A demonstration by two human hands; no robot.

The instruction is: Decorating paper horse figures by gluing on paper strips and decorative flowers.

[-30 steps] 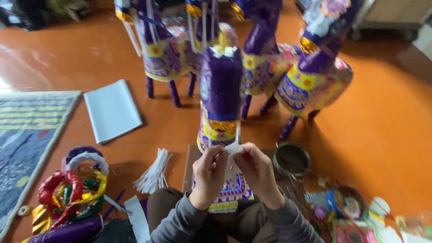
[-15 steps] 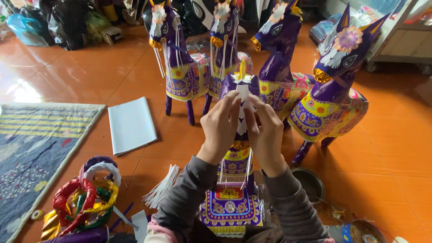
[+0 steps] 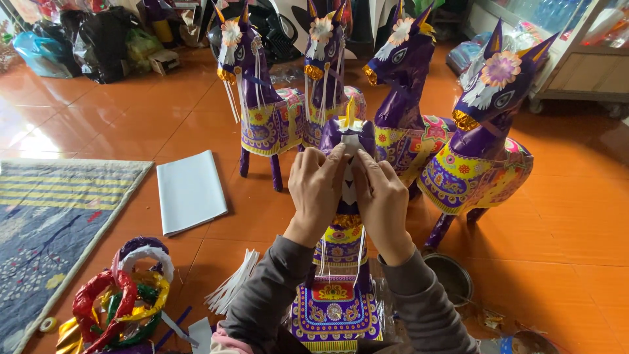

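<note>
A purple paper horse (image 3: 341, 262) stands right in front of me, its back covered by a yellow and purple patterned cloth. My left hand (image 3: 316, 187) and my right hand (image 3: 380, 196) are both raised to its head (image 3: 348, 134). The fingertips of both press a small white paper piece onto the face, just under the yellow ears. Thin white strips hang down its neck.
Several finished purple horses (image 3: 481, 141) stand behind on the orange tiled floor. A white paper sheet (image 3: 189, 190) lies left, a striped blue rug (image 3: 46, 229) further left. Coloured foil rings (image 3: 124, 295), a bundle of white strips (image 3: 232, 288) and a round metal tin (image 3: 451, 278) lie near me.
My view has tilted upward, and my hands have climbed from the horse's neck to its head, holding the white paper piece against the face.
</note>
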